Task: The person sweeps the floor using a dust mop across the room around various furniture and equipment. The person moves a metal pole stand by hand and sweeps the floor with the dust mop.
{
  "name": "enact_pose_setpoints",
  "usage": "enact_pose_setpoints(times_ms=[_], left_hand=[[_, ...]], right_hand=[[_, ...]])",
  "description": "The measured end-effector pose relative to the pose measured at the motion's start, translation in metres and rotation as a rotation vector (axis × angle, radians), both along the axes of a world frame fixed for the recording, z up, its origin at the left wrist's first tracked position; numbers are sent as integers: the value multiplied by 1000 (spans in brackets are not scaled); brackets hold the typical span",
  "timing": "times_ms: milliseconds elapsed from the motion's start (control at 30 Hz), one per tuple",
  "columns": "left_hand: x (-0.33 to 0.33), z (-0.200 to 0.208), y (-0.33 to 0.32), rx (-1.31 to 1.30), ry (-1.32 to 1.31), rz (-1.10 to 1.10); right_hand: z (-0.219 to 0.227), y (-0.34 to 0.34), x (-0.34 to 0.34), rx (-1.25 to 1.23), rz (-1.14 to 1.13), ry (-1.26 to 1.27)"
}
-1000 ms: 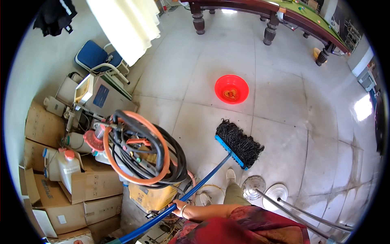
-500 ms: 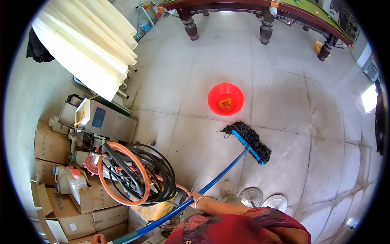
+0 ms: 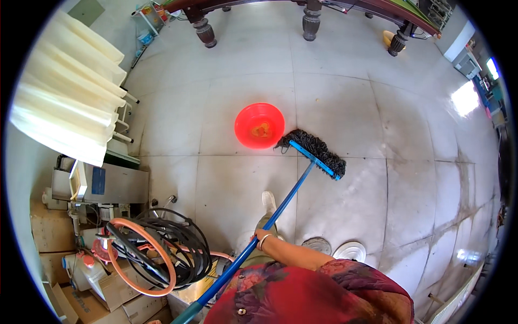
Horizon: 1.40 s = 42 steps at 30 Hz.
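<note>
My right hand (image 3: 261, 235), a pale bangle at its wrist, is closed around the blue handle of a mop (image 3: 294, 191). That handle slants from the lower edge up to a blue bar with a dark, stringy mop head (image 3: 315, 149) lying on the floor. Just left of the mop head stands a red basin (image 3: 259, 114) with an orange-yellow pattern on its bottom; some loose strands reach close to its rim, and I cannot tell if they touch. Only a sliver of my left hand (image 3: 154, 322) shows at the lower edge, beside the handle; its fingers are hidden.
Coiled black and orange hoses (image 3: 186, 248) lie at my left, near cardboard boxes (image 3: 54, 232) and white jugs (image 3: 89, 270). A cream curtain (image 3: 70, 86) hangs further back. A billiard table (image 3: 259, 4) stands at the far side. Two round discs, one white (image 3: 349, 251), lie right of my feet.
My view has shifted, so the basin and hoses appear further left. The mop head now lies nearer the basin's right side. One foot shows further forward. My left hand has mostly left the picture.
</note>
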<state>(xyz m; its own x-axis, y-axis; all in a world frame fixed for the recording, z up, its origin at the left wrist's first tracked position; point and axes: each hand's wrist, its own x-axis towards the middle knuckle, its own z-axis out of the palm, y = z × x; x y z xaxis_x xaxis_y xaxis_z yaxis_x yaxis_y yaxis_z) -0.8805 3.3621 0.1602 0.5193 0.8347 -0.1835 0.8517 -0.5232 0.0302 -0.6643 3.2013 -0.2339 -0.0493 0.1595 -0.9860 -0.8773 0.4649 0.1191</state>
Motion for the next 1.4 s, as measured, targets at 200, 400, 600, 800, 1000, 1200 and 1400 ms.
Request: enact_pose_setpoints(times_ms=[200,400,600,800,1000,1200,1400], left_hand=[[87,-19,8,36,-88,-82],[201,-45,4,-91,-178,-204],[326,-47,-48,-244,-342,-374],[425,-44,-65,-281,-452,-468],[460,-26,-70,-143,-491,-286],[500,-8,-74,-55,-543,-208],[533,1,-45,21,-565,-234]], right_hand=[[-10,-17,88,12,-78,-89],[-14,-62,197,-71,-107,-213],[-34,-119,306,-126,-201,-256],[-26,-176,391,-142,-85,-224],[-21,-163,426,-243,-174,-37],[23,-161,459,-140,-65,153],[22,-138,482,-262,-72,154]])
